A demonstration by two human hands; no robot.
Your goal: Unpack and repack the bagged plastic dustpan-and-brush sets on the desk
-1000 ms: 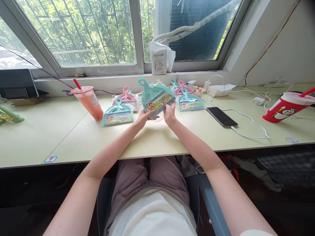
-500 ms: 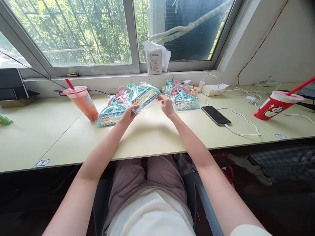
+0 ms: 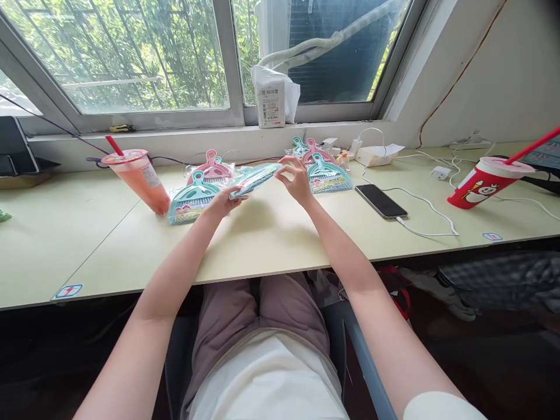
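Note:
My left hand [image 3: 225, 201] grips the near left end of a teal dustpan and brush set [image 3: 256, 179] in a clear plastic wrapper. The set is held above the table, tilted nearly edge-on to me. At its right end, the thumb and fingers of my right hand [image 3: 296, 181] pinch the wrapped edge. On the left lie another wrapped teal set [image 3: 195, 201] and a pink set [image 3: 212, 167] behind it. Beyond my right hand are a teal set [image 3: 328, 175], a pink set [image 3: 315, 150] and a further teal one [image 3: 300, 146].
A clear cup of orange drink [image 3: 139, 181] leans at the left. To the right, a phone [image 3: 380, 201] lies on a white charging cable, and a red cup [image 3: 483, 184] with a straw tilts. A white paper box [image 3: 378, 154] sits near the wall.
The held set has tipped from showing its bristles and label to lying almost edge-on. My right hand's fingers have come up to its right edge. The view has shifted slightly.

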